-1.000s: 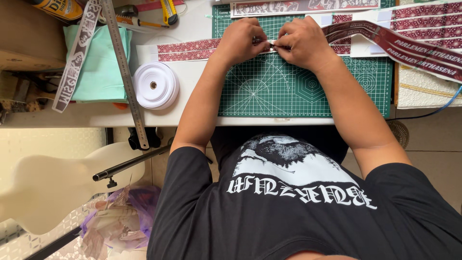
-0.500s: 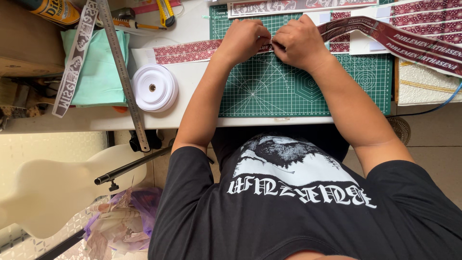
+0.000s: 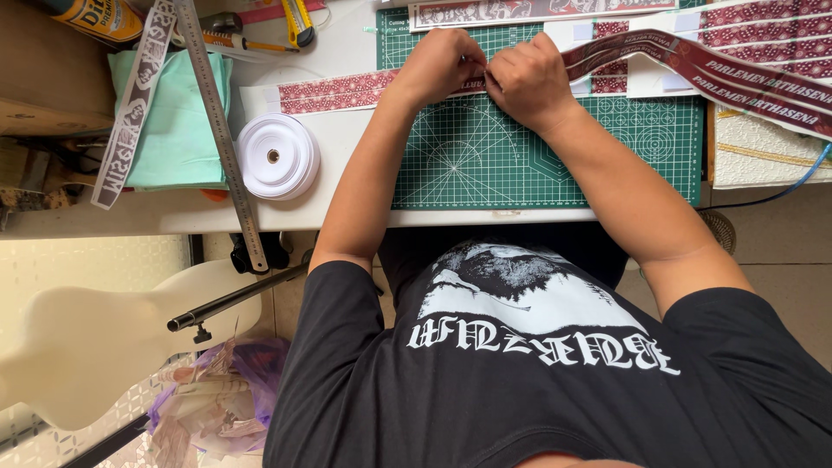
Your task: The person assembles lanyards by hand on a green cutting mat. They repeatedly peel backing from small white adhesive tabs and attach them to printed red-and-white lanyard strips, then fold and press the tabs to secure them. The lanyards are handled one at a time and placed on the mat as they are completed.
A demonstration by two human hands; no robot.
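Maroon ribbon [image 3: 347, 89]: pinched between both hands over the green cutting mat [image 3: 555, 165].
Left hand [image 3: 442, 65]: grip clamped on it.
Right hand [image 3: 530, 76]: grip clamped alongside, touching.

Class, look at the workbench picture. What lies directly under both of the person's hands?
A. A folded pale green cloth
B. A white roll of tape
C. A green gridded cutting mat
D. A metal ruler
C: both the left hand and the right hand press a dark red patterned ribbon onto the green cutting mat; the white tape roll sits apart to the side.
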